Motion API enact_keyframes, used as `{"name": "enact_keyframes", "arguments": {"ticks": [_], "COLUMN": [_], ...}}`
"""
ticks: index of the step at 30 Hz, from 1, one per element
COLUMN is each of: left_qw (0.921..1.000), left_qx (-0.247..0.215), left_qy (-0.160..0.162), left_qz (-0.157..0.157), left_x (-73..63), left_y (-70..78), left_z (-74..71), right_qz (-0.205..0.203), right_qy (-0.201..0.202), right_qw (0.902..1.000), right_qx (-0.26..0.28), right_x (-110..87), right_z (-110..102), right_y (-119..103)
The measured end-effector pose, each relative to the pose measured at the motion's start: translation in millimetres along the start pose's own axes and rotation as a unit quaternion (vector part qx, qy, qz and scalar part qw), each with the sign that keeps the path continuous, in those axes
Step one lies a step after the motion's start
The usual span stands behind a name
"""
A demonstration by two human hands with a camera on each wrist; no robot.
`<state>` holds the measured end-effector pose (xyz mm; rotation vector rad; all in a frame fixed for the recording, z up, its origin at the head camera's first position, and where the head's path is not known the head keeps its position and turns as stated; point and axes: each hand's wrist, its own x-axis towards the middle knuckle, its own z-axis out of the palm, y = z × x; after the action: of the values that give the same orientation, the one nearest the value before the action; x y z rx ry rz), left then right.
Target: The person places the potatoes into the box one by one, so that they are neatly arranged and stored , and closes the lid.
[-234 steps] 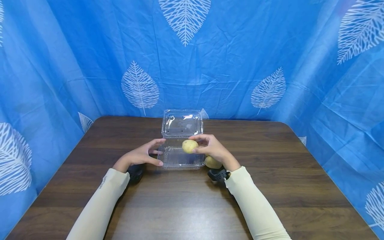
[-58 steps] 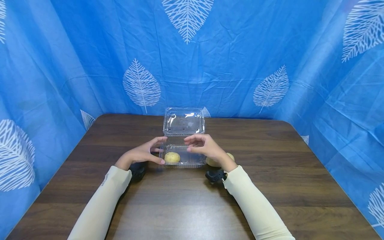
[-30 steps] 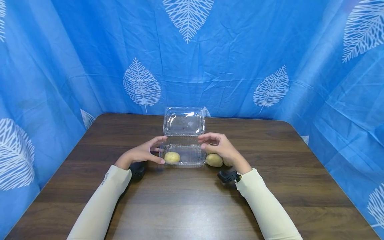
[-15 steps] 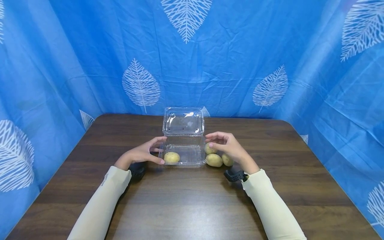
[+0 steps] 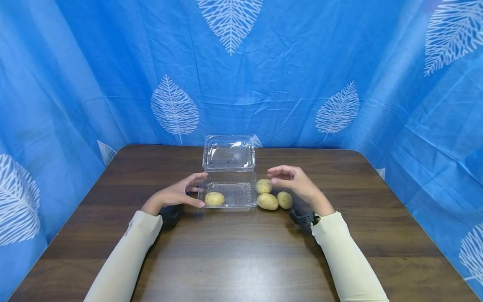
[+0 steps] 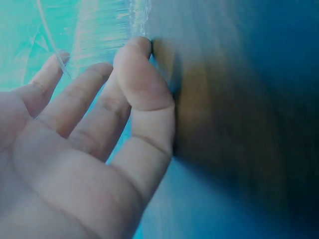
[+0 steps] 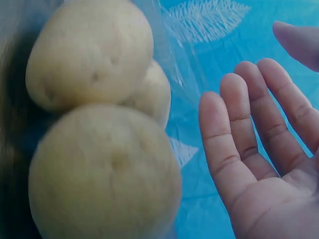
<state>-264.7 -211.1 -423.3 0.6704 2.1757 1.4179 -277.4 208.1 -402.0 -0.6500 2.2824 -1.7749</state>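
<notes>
A clear plastic clamshell container (image 5: 239, 195) stands on the table, its lid (image 5: 228, 155) raised at the back. One yellow potato (image 5: 214, 199) lies inside at the front left. My left hand (image 5: 175, 195) spans the container's left side, thumb at the front corner and fingertips right at the rim; in the left wrist view its fingers (image 6: 75, 107) are spread and lightly bent. Three more potatoes sit against the container's right side: one behind (image 5: 264, 186), one in front (image 5: 268, 201), one further right (image 5: 284, 200). Beside them my right hand (image 5: 296, 182) hovers with loose fingers, holding nothing.
The brown wooden table (image 5: 241, 256) extends on all sides of the container. A blue curtain (image 5: 260, 75) with white leaf prints hangs close behind it. Dark wrist cameras hang under both wrists, the right one (image 5: 302, 217) just right of the potatoes.
The potato that my right hand held over the container now lies inside it. My right hand has since moved right, uncovering the three potatoes. My left hand has stayed at the container's side.
</notes>
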Motion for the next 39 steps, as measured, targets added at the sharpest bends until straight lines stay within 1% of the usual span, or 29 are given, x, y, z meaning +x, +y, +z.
{"name": "enact_keyframes", "arguments": {"ticks": [5,12,20,26,31,35,39], "left_qw": [1.0,0.9998,0.9993,0.9992,0.999,0.9984,0.9972], "left_qx": [0.004,0.012,0.011,0.004,-0.013,-0.028,-0.04], "left_qy": [0.004,0.01,0.014,0.013,0.012,0.017,0.025], "left_qz": [0.003,0.014,0.032,0.037,0.041,0.045,0.058], "left_x": [0.2,0.5,2.8,3.7,3.9,4.8,5.4], "left_y": [-0.1,-1.0,-5.6,-7.5,-7.7,-10.4,-13.8], "left_z": [0.2,0.1,0.9,0.9,1.2,1.6,1.5], "right_qz": [0.018,0.046,0.076,0.095,0.091,0.071,0.052], "right_qy": [-0.004,-0.019,-0.027,-0.041,-0.063,-0.09,-0.124], "right_qw": [0.9998,0.9987,0.9959,0.9937,0.9932,0.9927,0.9897], "right_qx": [0.0,0.0,0.042,0.043,0.037,0.039,0.05], "right_x": [-1.0,-3.7,-6.9,-9.5,-10.9,-12.6,-14.0], "right_z": [-10.2,-23.1,-32.4,-37.3,-41.6,-44.0,-46.1], "right_y": [7.1,19.2,31.7,37.4,43.8,50.3,55.3]}}
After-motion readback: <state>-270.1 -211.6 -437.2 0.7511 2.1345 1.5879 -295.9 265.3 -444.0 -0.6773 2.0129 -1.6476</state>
